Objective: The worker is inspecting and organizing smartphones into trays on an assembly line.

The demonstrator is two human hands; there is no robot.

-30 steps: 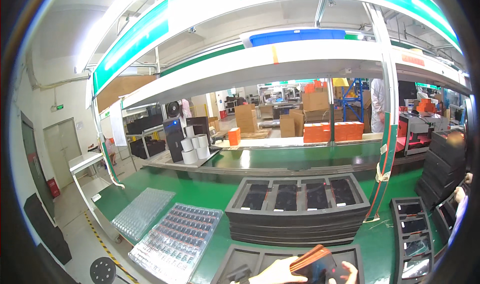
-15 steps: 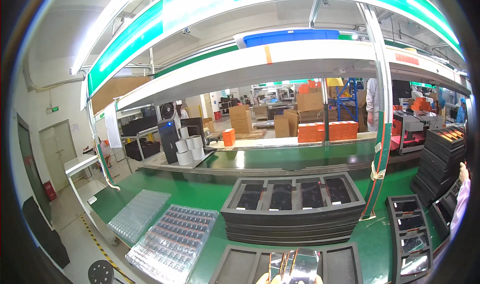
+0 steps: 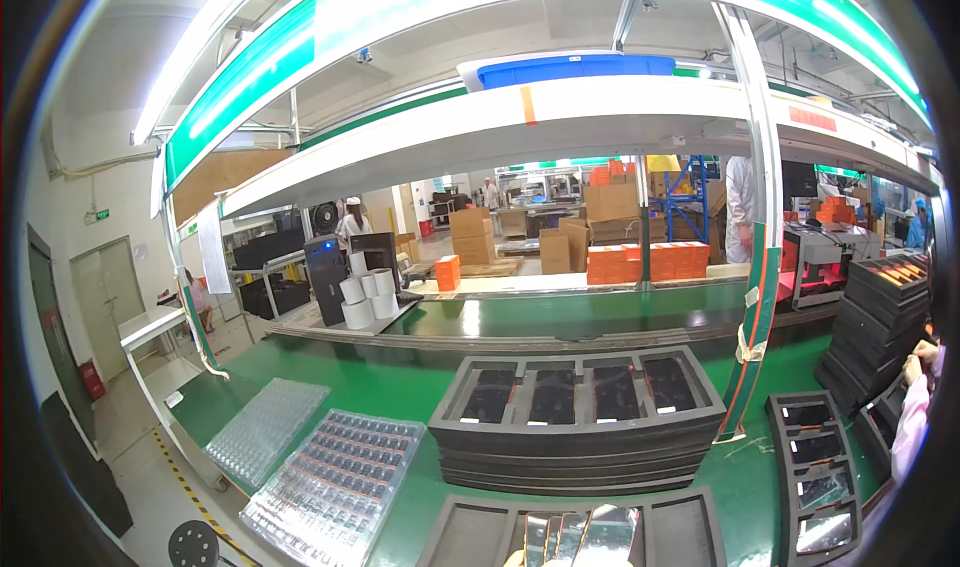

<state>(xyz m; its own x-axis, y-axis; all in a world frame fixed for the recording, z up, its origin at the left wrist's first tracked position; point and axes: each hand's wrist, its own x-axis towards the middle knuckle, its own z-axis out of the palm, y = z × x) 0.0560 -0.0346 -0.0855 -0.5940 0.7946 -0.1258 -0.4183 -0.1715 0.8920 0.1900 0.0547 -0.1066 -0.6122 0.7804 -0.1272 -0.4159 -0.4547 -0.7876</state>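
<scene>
Hands first: what did you have?

Left hand [image 3: 516, 558] was barely in frame, a bit of skin at the bottom edge, against the left side of the glossy panels [image 3: 608, 535]. Rest was cut off, so couldn't tell if it was pinching or just propping them. Right hand I couldn't make out, so couldn't tell its state.

Panels were where?

Over the middle of the near foam tray [image 3: 683, 529], tilted up, covering part of it. Several side by side, dark, orange along the edges; rightmost showed the widest face. Couldn't tell if their lower ends touched the tray.

Beyond that?

Black stack of foam trays [image 3: 575, 441]. Top one held four dark slabs [image 3: 553, 397], one per compartment, each with a small white label at the near end.

Left side?

Two clear plastic trays [image 3: 268, 429] side by side on the green table [image 3: 380, 382]. Nearer one carried rows of small dark parts [image 3: 340, 487].

Right?

Long foam tray [image 3: 787, 497], four slabs in a row; nearest one reflected the most light. Past it, tall tray stack [image 3: 865, 332]. Co-worker's hands [image 3: 918, 360] were near that stack, close together, pale sleeve [image 3: 912, 417] below. Couldn't tell what they held.

Back of the bench?

Black computer tower [image 3: 323, 282], white rolls [image 3: 368, 302] beside it, orange boxes [image 3: 645, 263] further right. Blue bin [image 3: 575, 70] sat on the overhead shelf [image 3: 470, 132].
</scene>
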